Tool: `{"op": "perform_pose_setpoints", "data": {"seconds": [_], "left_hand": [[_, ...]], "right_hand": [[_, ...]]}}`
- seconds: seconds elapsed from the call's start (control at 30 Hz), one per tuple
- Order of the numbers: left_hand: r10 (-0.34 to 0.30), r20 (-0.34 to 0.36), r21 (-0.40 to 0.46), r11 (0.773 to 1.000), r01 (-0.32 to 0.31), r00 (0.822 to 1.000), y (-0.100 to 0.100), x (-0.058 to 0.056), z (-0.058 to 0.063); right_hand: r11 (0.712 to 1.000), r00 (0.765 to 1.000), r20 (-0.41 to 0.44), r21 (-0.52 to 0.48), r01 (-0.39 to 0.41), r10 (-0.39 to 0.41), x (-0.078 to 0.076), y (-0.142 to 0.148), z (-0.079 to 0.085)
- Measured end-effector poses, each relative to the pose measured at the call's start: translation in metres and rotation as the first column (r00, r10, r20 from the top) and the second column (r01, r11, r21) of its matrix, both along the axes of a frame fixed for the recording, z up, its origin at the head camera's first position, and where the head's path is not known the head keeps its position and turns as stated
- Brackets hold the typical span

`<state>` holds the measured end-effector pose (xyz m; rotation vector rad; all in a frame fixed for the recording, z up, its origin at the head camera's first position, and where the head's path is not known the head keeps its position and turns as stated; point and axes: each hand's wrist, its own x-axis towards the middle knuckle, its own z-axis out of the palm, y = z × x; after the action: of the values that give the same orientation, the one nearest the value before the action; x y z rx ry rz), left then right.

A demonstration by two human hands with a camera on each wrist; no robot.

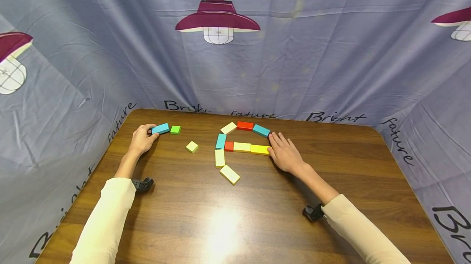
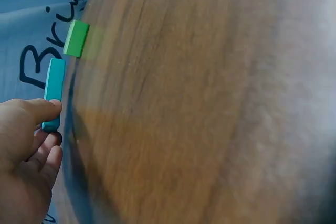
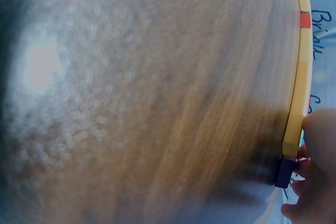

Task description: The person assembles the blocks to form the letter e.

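Observation:
My left hand (image 1: 141,139) pinches one end of a blue block (image 1: 160,128) between thumb and fingers at the table's far left. A green block (image 1: 175,130) lies just beyond its other end. My right hand (image 1: 286,155) lies over the right side of a block arrangement, fingers fairly straight. Its fingertips reach a slanted blue block (image 1: 261,130), and its thumb touches the end of a yellow block (image 1: 260,150). In the right wrist view, a dark purple block (image 3: 285,171) shows beside the fingers; the head view hides it under the hand.
The arrangement also has a red block (image 1: 245,126), a small red block (image 1: 229,146), a blue block (image 1: 220,141) and several cream blocks, one (image 1: 229,174) at the lower end. A pale small block (image 1: 192,146) lies apart on the wooden table (image 1: 176,215). Fabric walls surround the table.

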<state>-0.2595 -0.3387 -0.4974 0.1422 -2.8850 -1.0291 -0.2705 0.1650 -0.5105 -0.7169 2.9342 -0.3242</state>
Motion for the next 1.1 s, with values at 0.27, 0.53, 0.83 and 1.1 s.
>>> {"op": "perform_pose_setpoints", "data": {"seconds": [0.27,0.53,0.83,1.1], "left_hand": [[-0.062,-0.114,0.067,0.995,0.07,0.992,0.029,0.012,0.015],[-0.274,-0.259,0.122,0.942,0.313,0.926,0.098,0.028,0.027],[-0.455,-0.269,0.07,0.87,0.488,0.849,0.17,0.044,0.025],[-0.578,-0.245,0.07,0.79,0.609,0.778,0.214,0.058,0.011]], "right_hand": [[1.0,1.0,0.008,0.004,0.001,-0.001,0.0,0.001,0.001],[1.0,1.0,0.005,0.008,-0.003,0.003,-0.001,0.002,0.0],[1.0,1.0,0.003,0.002,-0.005,0.005,-0.001,0.001,0.0],[1.0,1.0,0.014,-0.003,-0.004,0.004,-0.001,0.0,0.001]]}}
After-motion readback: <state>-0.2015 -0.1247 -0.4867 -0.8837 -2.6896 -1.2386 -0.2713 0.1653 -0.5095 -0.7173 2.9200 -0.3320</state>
